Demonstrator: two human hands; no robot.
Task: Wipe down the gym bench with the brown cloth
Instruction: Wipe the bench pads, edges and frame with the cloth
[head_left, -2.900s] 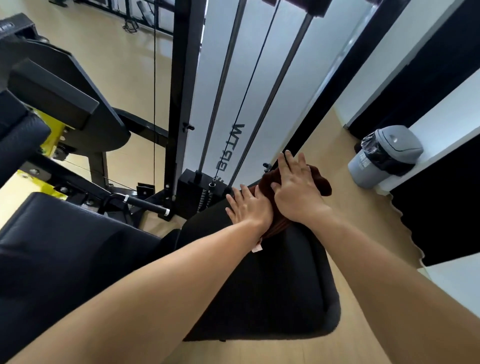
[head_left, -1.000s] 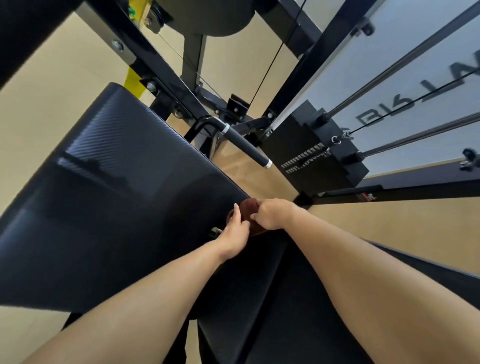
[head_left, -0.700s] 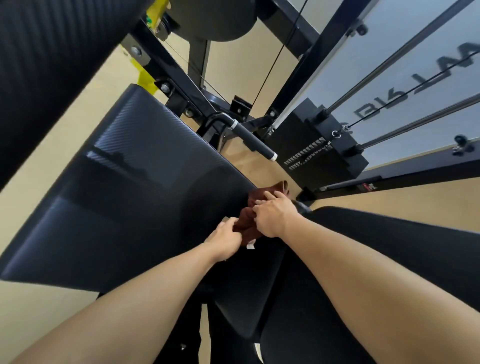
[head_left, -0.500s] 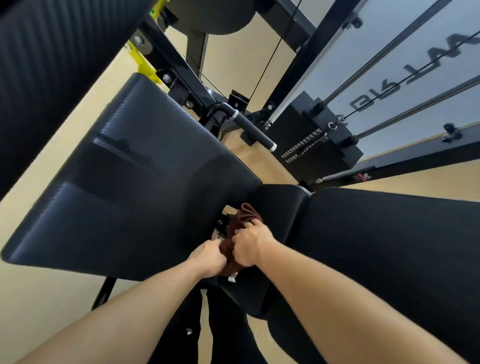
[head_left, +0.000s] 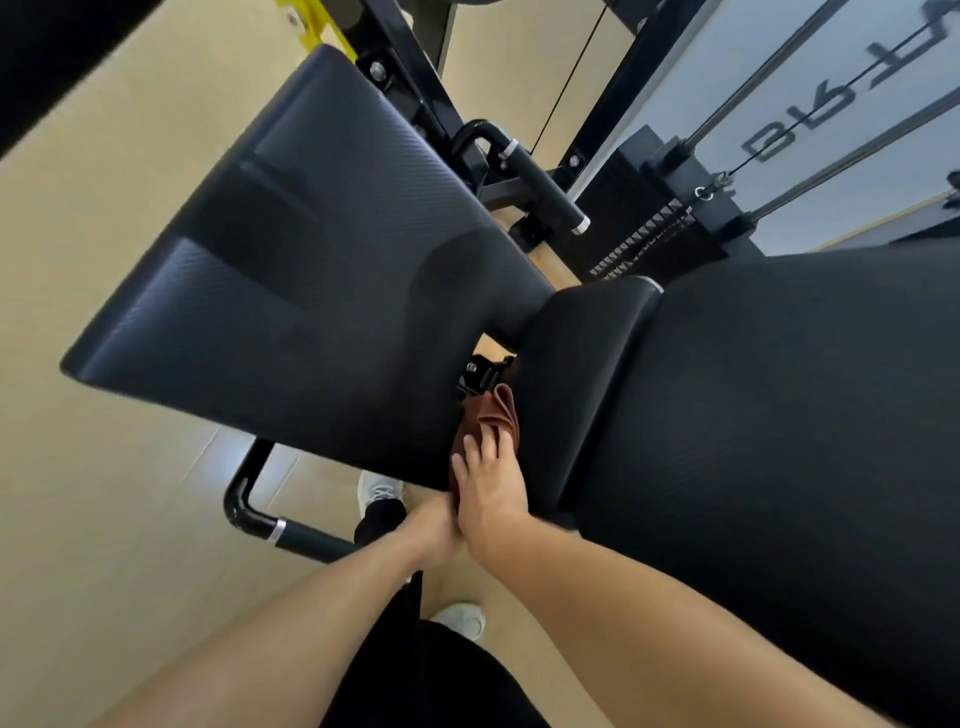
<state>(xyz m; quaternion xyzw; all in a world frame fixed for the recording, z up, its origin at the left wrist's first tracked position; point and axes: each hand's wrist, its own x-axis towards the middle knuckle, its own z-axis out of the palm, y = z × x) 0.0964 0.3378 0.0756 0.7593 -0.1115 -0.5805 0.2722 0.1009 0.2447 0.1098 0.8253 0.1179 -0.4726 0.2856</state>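
Pressing down with straight fingers, the right hand (head_left: 491, 493) is pinning the brown cloth (head_left: 485, 423) into the narrow gap between the two black pads of the gym bench (head_left: 322, 270). The cloth is lying bunched, its long axis running from near to far along that gap, with its far end sitting just beside a black metal bracket (head_left: 480, 376) and its near end disappearing under the palm. The left hand (head_left: 431, 530) is sitting nearer and a little to the left, touching the right wrist; whether its fingers are holding the cloth's near end, I cannot tell, as they are hidden.

The right pad (head_left: 779, 441) is stretching away to the right of the fingers and the left pad to the far left, so either surface is reachable by a sideways sweep. The right hand is the one lying over the cloth, so it seems better placed to lead the next stroke.
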